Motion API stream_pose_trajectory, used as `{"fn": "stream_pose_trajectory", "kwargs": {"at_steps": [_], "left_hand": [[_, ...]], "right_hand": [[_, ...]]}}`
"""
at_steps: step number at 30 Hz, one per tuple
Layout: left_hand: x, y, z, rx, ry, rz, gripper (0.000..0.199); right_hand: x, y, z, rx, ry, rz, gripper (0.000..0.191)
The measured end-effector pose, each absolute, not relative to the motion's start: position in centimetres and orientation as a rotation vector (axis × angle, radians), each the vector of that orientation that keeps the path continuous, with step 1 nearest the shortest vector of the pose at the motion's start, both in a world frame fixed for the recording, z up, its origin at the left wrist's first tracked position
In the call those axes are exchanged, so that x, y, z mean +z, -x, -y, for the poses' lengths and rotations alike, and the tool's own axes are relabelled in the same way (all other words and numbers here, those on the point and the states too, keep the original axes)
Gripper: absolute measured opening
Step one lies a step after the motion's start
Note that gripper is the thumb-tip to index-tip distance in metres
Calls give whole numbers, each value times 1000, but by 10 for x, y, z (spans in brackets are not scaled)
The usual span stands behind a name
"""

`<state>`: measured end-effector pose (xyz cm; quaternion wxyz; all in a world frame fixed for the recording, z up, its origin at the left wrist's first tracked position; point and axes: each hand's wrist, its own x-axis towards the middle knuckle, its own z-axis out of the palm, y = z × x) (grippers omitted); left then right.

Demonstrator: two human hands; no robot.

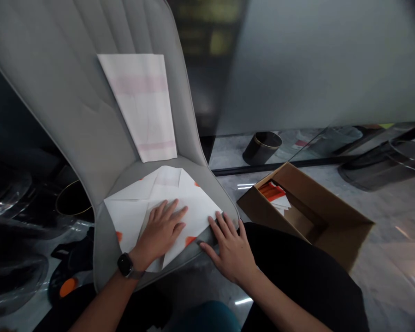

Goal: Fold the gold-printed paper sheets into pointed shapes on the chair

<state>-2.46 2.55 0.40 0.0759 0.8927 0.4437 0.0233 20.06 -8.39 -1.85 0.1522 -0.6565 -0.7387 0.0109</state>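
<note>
A partly folded white paper sheet [197,207] with orange patches lies on the seat of a grey chair [107,240]. My left hand [161,230], with a dark watch at the wrist, rests flat on the middle of the sheet, fingers spread. At the sheet's right corner is my right hand [230,249], its fingers stretched out and touching the edge. Against the chair's backrest leans a folded white paper piece [141,110] with pale pink bands, apart from both hands.
An open cardboard box [352,235] on the floor at right holds several orange-and-white folded papers [275,193]. Behind it stand a black bin [259,150] and a dark transparent container [370,170] by a glass partition [318,64]. Another round bin [74,203] is left of the chair.
</note>
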Motion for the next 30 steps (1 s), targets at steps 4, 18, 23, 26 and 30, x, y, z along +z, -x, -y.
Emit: {"fn": "stream_pose_trajectory", "kwargs": {"at_steps": [4,18,23,26,30], "left_hand": [[2,26,-25,100,-2649,-1314,50],[-2,23,-26,76,-2645,-1340,61],[-3,24,-29,40,-2670,-1265,58],[-2,23,-28,27,-2671,-1257,58],[0,22,-26,26,-2661,-1251,61]], "right_hand": [[-15,-206,85,9,1939,2038,67],[-15,-206,85,19,1937,2069,69],[-13,-206,83,19,1930,2052,66],[-11,-207,82,11,1929,2050,63],[-10,-207,82,15,1951,2066,60]]}}
